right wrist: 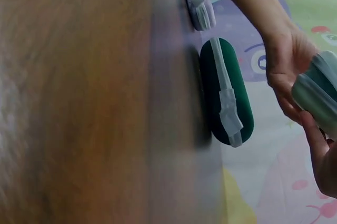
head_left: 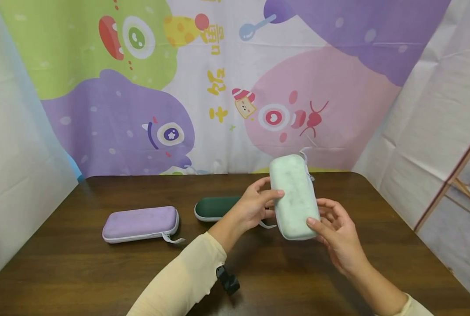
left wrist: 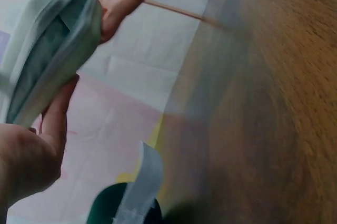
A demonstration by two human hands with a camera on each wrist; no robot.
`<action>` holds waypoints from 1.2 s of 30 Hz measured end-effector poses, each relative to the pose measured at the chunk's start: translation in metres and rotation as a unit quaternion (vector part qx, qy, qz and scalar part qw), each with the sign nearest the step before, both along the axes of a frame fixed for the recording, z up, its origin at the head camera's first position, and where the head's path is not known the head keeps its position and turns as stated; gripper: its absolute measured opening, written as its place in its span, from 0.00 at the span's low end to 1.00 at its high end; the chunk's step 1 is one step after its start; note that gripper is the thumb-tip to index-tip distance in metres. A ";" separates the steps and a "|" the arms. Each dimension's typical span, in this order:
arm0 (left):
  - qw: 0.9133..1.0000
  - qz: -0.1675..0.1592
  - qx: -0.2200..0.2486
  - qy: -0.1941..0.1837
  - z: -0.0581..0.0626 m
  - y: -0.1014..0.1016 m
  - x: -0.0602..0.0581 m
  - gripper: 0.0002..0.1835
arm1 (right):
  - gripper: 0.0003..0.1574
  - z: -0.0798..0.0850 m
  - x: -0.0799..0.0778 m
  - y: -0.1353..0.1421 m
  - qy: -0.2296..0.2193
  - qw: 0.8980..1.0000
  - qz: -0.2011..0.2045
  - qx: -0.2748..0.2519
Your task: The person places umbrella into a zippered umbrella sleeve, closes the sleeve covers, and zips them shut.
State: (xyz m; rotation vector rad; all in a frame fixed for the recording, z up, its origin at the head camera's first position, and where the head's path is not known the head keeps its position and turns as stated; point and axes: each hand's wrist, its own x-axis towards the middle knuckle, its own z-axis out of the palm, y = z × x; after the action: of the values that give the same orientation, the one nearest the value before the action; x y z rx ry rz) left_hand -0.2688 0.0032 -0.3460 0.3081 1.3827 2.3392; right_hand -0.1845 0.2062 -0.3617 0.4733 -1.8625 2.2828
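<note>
A mint-green zip case [head_left: 294, 197] is held up above the table, tilted slightly, between both hands. My left hand [head_left: 254, 205] grips its left side, thumb on the front face and fingers behind. At the lower right corner my right hand [head_left: 340, 237] pinches it, thumb in front and the other fingers partly hidden at the back. In the left wrist view, the side of the mint case [left wrist: 52, 50] shows a darker green gap between two pale rims. A thin zip pull hangs off its upper right edge in the head view.
A dark green case [head_left: 215, 207] lies behind my left forearm, partly covered by it. Farther left on the brown table [head_left: 172, 272] lies a purple case [head_left: 140, 223] with a pale zip and pull loop. A cartoon-printed curtain [head_left: 227, 145] hangs behind the table.
</note>
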 end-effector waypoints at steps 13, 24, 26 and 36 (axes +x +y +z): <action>0.985 -0.083 0.135 0.072 -0.023 -0.019 -0.017 0.33 | 0.17 0.057 -0.020 0.013 0.206 0.951 -0.092 0.210; 0.970 -0.127 0.182 0.099 -0.031 -0.024 -0.021 0.33 | 0.11 0.081 -0.049 -0.006 0.269 0.860 -0.140 0.412; 0.970 -0.127 0.183 0.096 -0.031 -0.023 -0.021 0.32 | 0.11 0.082 -0.051 -0.008 0.276 0.855 -0.144 0.415; 0.974 -0.112 0.176 0.090 -0.031 -0.019 -0.021 0.29 | 0.10 0.085 -0.055 -0.011 0.328 0.827 -0.166 0.426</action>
State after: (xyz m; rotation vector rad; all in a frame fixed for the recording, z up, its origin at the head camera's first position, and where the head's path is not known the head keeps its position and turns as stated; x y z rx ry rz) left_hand -0.2898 -0.0158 -0.3775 0.7550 0.9393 2.3984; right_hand -0.2395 0.1948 -0.2766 0.8159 -2.1973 0.7868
